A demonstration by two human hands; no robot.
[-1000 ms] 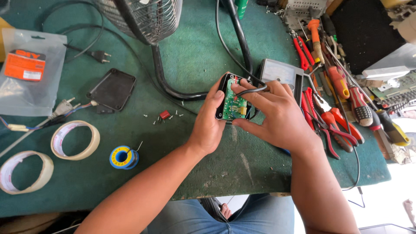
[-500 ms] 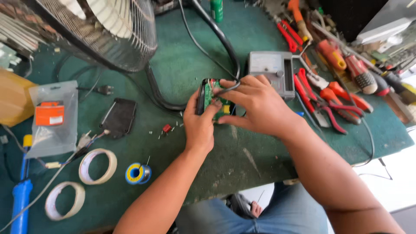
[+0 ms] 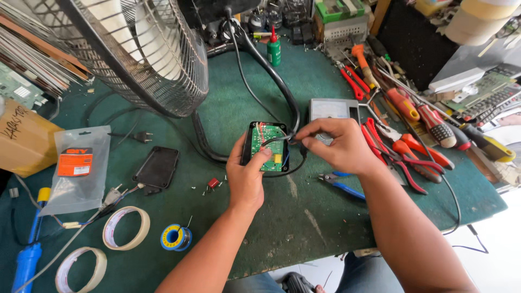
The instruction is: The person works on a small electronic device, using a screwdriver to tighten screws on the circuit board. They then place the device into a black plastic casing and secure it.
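The open black case with its green circuit board lay on the green desk below the fan guard. The left hand gripped it, thumb on the board. The right hand, earlier cupped over the case, had drawn aside, pinching the black wire (the board now exposed).

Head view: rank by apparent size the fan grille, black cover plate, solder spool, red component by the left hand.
1. fan grille, partly cropped
2. black cover plate
3. solder spool
4. red component
The fan stands nearer the camera, so its lead is exaggerated.
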